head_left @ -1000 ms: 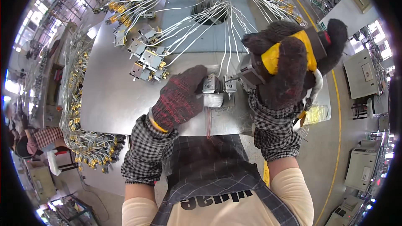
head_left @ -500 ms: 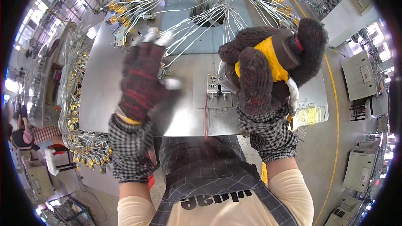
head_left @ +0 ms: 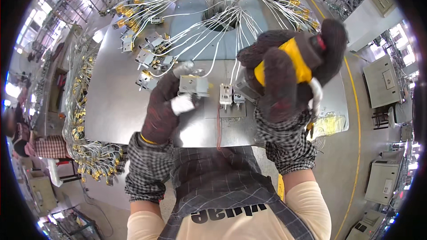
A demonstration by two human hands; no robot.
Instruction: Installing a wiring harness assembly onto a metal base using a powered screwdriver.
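Observation:
My left hand [head_left: 162,106], in a dark knit glove with white fingertips, pinches a small boxy metal part [head_left: 191,85] just left of the holding block. My right hand [head_left: 278,84], in a dark glove, is wrapped round a dark hand-held tool [head_left: 291,60] banded with yellow tape; its exact kind is unclear. The tool's grey end lies close to the right side of a small metal block [head_left: 226,93] on a flat plate [head_left: 211,112]. Thin reddish wires [head_left: 218,129] run from that block over the table's near edge.
Several similar metal parts [head_left: 144,57] lie at the left on the metal table [head_left: 115,111]. White wires [head_left: 218,13] fan out from a central opening to yellowish-ended parts round the far rim. More bundled wires [head_left: 95,155] hang along the left side. A yellow patch [head_left: 330,123] sits at the right edge.
My left hand has come right and nearer from above the left-hand parts, and now holds a metal part. My right hand with the tool has shifted slightly right.

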